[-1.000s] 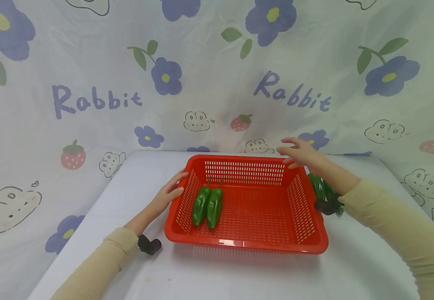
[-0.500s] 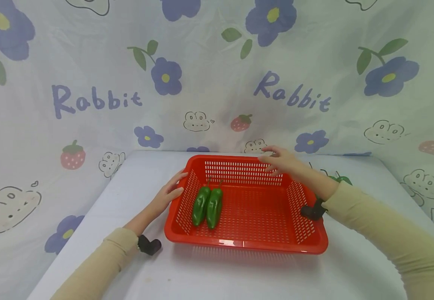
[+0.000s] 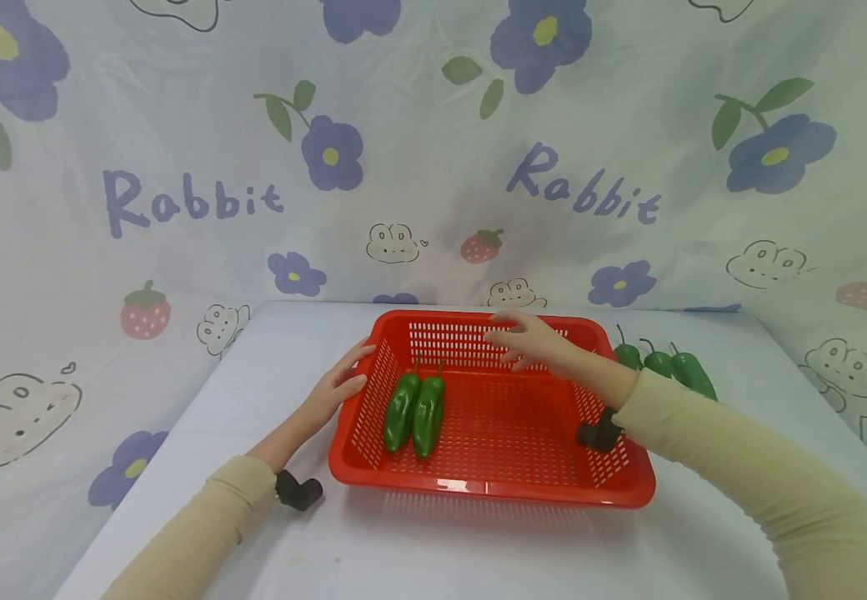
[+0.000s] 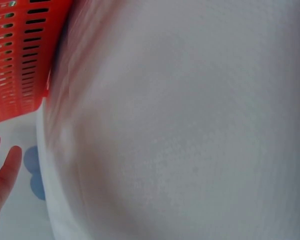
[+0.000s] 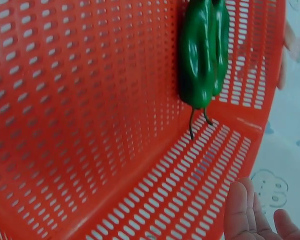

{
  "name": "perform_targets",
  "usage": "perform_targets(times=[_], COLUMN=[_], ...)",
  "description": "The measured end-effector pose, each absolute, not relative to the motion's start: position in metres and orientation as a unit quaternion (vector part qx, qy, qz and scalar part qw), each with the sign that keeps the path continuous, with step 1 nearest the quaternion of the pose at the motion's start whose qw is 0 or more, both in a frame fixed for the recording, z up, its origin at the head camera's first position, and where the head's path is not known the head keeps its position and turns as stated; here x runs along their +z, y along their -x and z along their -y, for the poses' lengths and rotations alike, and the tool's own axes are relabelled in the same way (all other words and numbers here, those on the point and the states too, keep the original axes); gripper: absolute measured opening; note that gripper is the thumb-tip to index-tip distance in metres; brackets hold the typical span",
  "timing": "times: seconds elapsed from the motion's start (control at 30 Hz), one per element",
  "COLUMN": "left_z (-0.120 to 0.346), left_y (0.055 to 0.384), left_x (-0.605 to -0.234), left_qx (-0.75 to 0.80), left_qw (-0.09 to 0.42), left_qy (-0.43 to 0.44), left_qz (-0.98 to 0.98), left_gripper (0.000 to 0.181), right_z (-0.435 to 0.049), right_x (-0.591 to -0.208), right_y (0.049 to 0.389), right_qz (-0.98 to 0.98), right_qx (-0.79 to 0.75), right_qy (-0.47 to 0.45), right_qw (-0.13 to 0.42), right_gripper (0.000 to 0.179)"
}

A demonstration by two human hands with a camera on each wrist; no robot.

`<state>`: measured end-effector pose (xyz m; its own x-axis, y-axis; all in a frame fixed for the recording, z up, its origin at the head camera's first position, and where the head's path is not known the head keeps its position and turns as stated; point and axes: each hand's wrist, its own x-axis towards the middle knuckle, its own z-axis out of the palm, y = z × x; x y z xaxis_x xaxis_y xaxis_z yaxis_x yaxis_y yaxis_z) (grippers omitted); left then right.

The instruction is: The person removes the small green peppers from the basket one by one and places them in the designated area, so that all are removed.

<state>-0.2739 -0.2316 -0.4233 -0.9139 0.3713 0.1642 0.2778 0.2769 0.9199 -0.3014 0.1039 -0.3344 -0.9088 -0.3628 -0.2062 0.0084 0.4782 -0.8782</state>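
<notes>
Inside a red plastic basket (image 3: 493, 490) lie two glossy green peppers (image 3: 429, 417), side by side near its left wall, stems toward the back. My left hand (image 3: 334, 387) rests at the basket's left rim with fingers extended; the left wrist view catches two of its digits (image 4: 5, 180) beside the perforated wall (image 4: 15, 60). Over the back right part of the basket hovers my right hand (image 3: 538, 342), fingers loosely bent and holding nothing. The right wrist view shows its fingers (image 5: 236, 207) low at right, apart from the pair of peppers (image 5: 196, 60).
Three more green peppers (image 3: 692, 373) lie on the white table (image 3: 313, 550) beyond the basket's right side, partly hidden by my right arm. A patterned curtain (image 3: 418, 150) hangs behind the table. Black cameras (image 3: 298, 490) sit at both wrists.
My right hand has moved left from the basket's back right corner to over its inside, uncovering the three peppers outside. The left hand and the basket have stayed put.
</notes>
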Motion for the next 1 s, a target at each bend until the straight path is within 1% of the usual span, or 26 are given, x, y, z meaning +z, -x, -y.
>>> perform_targets(times=[0.3, 0.53, 0.73, 1.0], left_z=[0.231, 0.232, 0.231, 0.231], left_y=[0.273, 0.273, 0.273, 0.273], left_x=[-0.421, -0.421, -0.420, -0.420], left_qx=[0.573, 0.569, 0.568, 0.571], left_qw=[0.042, 0.043, 0.043, 0.044], left_qy=[-0.221, -0.218, -0.214, -0.215], left_qz=[-0.788, -0.791, -0.793, -0.791], left_gripper=[0.050, 0.050, 0.049, 0.050], right_z=[-0.088, -0.075, -0.063, -0.050], right_x=[-0.347, -0.359, -0.368, -0.380], right_y=[0.299, 0.298, 0.295, 0.293], right_qz=[-0.831, -0.816, -0.801, -0.792], right_qx=[-0.505, -0.527, -0.543, -0.553], right_qy=[0.110, 0.095, 0.087, 0.081], right_qw=[0.205, 0.218, 0.235, 0.245], right_gripper=[0.057, 0.055, 0.058, 0.055])
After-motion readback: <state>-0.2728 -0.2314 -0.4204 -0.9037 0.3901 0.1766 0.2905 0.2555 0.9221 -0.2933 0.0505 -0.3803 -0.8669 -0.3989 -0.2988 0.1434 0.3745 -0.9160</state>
